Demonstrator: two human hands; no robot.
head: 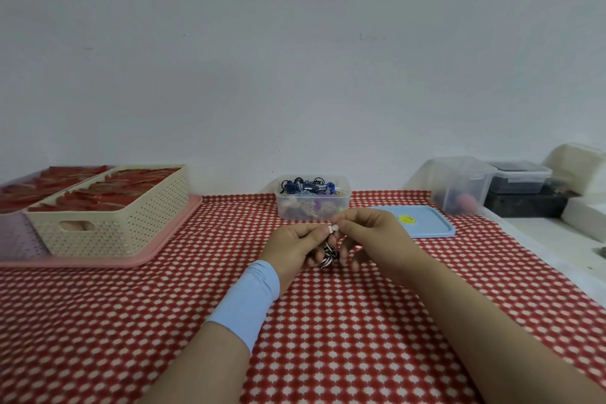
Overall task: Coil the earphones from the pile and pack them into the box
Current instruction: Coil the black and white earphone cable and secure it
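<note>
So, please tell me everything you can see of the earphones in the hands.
The earphones have a cable with black and white stripes, wound into a small bundle. White buds show at its top. The left hand and the right hand pinch the buds, and the bundle hangs between the palms, above the cloth, nearer than the box. No plug shows.

Two bare forearms, light-blue wristband (247, 300) on L wrist, R unclad
</note>
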